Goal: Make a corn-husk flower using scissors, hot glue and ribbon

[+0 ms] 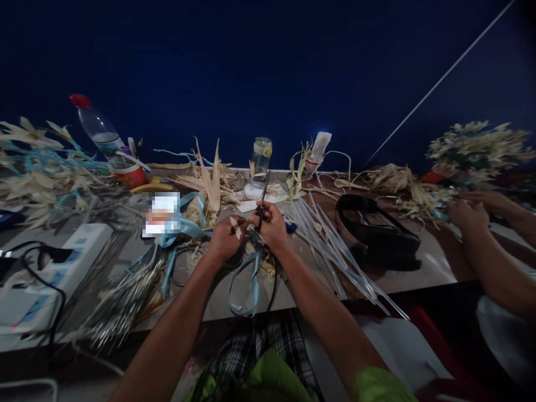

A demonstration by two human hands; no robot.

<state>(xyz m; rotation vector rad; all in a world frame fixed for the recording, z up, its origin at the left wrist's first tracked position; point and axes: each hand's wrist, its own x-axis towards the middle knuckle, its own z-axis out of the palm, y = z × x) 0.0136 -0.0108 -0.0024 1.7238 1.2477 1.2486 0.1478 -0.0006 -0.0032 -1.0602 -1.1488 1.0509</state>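
My left hand (227, 237) is closed on a small pale husk piece (236, 228), whose pointed petals stick out between the fingers. Close beside it, my right hand (271, 224) is closed around the dark handle of a thin pointed tool, perhaps scissors (263, 196), with its tip pointing up and away. The fingertips of both hands nearly meet over the table. Below them a light blue ribbon (255, 279) hangs in a loop near the table's front edge. A glass jar (261, 159) stands just beyond the hands.
Wire bundle (125, 301), power strip (62, 273) and tilted bottle (98, 128) are at the left. Clear sticks (335, 245) and a black strapped headset (379, 234) lie right. Dry husks (213, 184) line the back. Another person's hands (469, 215) work at the far right.
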